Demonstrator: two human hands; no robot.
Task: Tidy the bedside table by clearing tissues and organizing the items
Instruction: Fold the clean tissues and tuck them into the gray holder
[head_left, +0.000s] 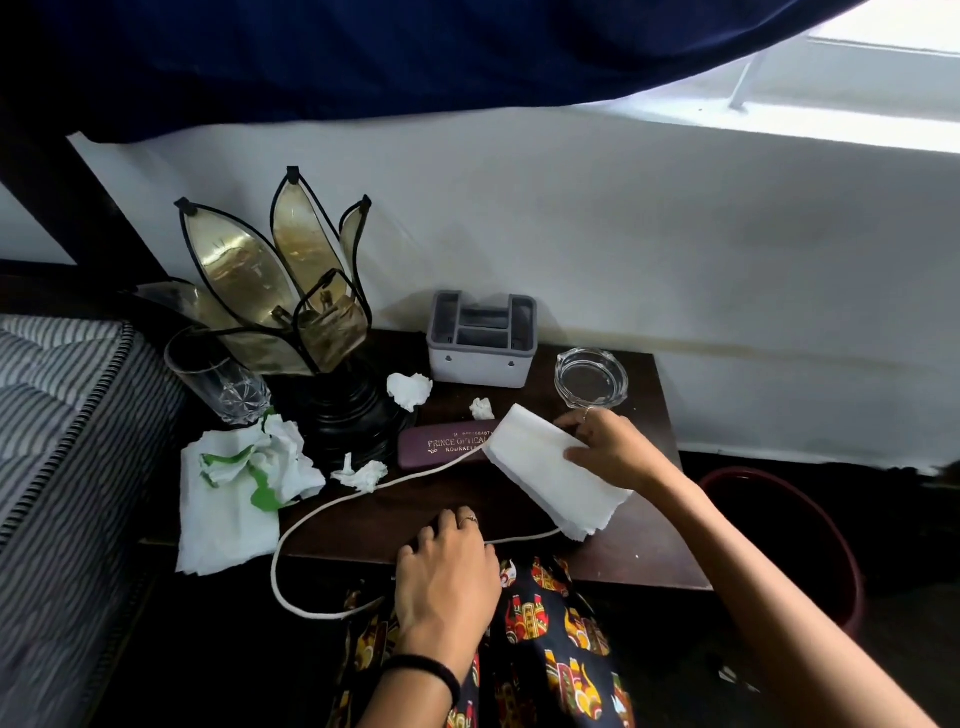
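Note:
My right hand grips a flat folded white tissue by its far edge, over the right part of the dark wooden bedside table. The tissue covers one end of a maroon glasses case. My left hand rests palm down on the table's front edge, touching a white cord, holding nothing. Crumpled tissues lie near the lamp base, beside the case and in front of it. A larger white and green crumpled heap hangs over the left edge.
A petal-shaped lamp stands at the back left with a drinking glass beside it. A grey organizer box and a glass ashtray sit by the wall. A striped mattress is left; a dark red bin is on the floor right.

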